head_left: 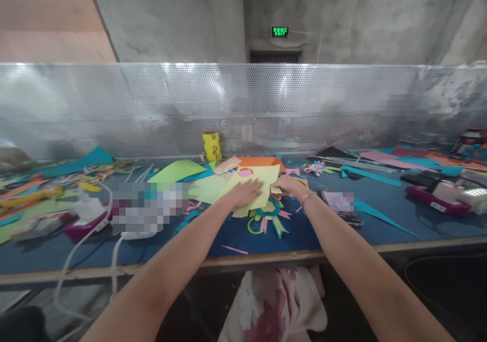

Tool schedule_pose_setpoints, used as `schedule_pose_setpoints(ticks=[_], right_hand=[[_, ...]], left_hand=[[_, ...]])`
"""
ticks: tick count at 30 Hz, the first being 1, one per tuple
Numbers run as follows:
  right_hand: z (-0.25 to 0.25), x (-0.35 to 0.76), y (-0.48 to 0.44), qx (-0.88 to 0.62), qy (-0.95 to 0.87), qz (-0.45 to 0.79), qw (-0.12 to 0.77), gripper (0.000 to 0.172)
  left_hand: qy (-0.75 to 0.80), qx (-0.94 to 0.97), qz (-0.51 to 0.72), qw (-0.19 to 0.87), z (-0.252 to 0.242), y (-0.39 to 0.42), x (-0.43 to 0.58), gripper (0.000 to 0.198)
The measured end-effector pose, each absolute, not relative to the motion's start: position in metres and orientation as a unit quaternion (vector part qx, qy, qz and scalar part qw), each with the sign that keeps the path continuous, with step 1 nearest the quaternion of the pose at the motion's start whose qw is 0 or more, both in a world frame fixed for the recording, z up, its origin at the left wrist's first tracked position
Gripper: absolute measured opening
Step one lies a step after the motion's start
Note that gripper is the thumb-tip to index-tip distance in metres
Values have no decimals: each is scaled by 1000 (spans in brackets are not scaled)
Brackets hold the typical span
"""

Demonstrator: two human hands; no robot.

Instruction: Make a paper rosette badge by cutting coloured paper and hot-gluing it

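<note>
My left hand [245, 192] lies flat with fingers stretched on a sheet of pale yellow paper [268, 173] that has a round hole near its top left. At the sheet's right edge, my right hand [289, 185] is closed in a pinch, with a small flap of the yellow paper at its fingertips. A yellow item [303, 181] shows just behind that hand; its kind is hidden. Below the sheet lies a teal and green paper rosette [271, 209] with ribbon-like paper tails [279, 226], partly covered. Orange paper [262, 162] sticks out behind.
A yellow packet [212, 146] stands against the perforated metal screen [171, 111]. To the left are light green paper [177, 171], a purple-based device [89, 219] and a white cable [65, 266]. A phone [341, 207], a blue paper strip [384, 219] and another purple-based device [437, 202] lie right.
</note>
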State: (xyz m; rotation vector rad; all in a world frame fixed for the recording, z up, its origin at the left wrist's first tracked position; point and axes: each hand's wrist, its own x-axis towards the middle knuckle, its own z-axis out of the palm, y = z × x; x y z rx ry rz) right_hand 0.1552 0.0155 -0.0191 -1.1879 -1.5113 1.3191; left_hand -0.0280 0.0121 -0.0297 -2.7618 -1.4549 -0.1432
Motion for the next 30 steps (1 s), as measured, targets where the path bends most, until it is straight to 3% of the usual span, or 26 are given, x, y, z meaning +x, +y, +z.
schedule_pose_setpoints(ticks=[5, 13, 16, 21, 23, 26, 30], right_hand=[[-21, 159, 19, -503, -554, 544, 380, 12], [-13, 173, 17, -470, -525, 550, 448, 5], [-11, 170, 17, -447, -518, 550, 479, 11], [-8, 164, 14, -347, -493, 576, 552, 21], [-7, 161, 11, -325, -470, 576, 585, 21], [-5, 155, 6, -312, -445, 576, 611, 22], [-3, 152, 0, -300, -459, 590, 592, 25]], left_hand=[[-486, -873, -40, 8, -44, 22, -32, 48], [-569, -820, -53, 20, -41, 27, -51, 44], [-624, -779, -61, 10, -37, 28, -69, 47], [-649, -731, -196, 74, -19, 22, -68, 44], [-571, -766, -295, 21, -10, 16, -53, 50], [-410, -813, -385, -149, 0, 0, -27, 59], [-313, -847, -382, -197, 3, -19, -8, 26]])
